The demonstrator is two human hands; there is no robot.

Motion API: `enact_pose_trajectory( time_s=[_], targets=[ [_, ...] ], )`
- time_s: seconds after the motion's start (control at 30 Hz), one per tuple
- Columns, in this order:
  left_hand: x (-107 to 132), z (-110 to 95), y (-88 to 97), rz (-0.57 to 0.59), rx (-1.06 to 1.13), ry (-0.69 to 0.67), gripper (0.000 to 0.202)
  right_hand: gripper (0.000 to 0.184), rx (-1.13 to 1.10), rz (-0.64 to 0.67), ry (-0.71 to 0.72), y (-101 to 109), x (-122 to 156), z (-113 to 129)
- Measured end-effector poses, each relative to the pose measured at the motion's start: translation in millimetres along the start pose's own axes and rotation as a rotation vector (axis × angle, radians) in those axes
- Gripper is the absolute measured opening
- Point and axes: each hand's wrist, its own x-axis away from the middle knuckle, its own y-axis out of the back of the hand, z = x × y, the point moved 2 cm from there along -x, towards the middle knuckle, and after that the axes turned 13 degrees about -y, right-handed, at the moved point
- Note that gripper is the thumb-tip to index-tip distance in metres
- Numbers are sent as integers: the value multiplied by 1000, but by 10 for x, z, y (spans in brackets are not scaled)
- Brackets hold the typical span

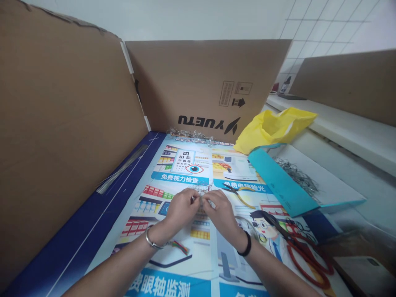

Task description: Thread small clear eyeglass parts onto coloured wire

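Observation:
My left hand (185, 207) and my right hand (218, 209) meet over the printed sheet in the middle. Both are closed in a pinch, fingertips almost touching. Between and just beyond them shows a small piece of thin wire (201, 188), blurred and partly hidden by the fingers. Pliers with yellow handles (241, 194) lie just beyond my right hand. Scissors with red handles (297, 243) rest farther right, beside my right forearm. A bunch of coloured strands (180, 247) lies near my left wrist.
Cardboard panels (198, 82) wall off the back and left. A turquoise box (280, 181) holds a tangle of wire pieces (298, 177); a yellow bag (272, 128) sits behind it. More wire pieces (192, 134) line the back edge. Long thin strips (122, 170) lie at left.

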Motion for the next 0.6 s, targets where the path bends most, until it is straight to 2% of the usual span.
enact_pose_trajectory(
  time_s=[0.4, 0.6],
  targets=[
    [-19, 117, -60, 17, 220, 143, 10, 21, 203, 53, -70, -38, -12, -50],
    [-14, 144, -90, 15, 293, 203, 7, 21, 209, 58, -122, -23, -1, -72]
  ],
)
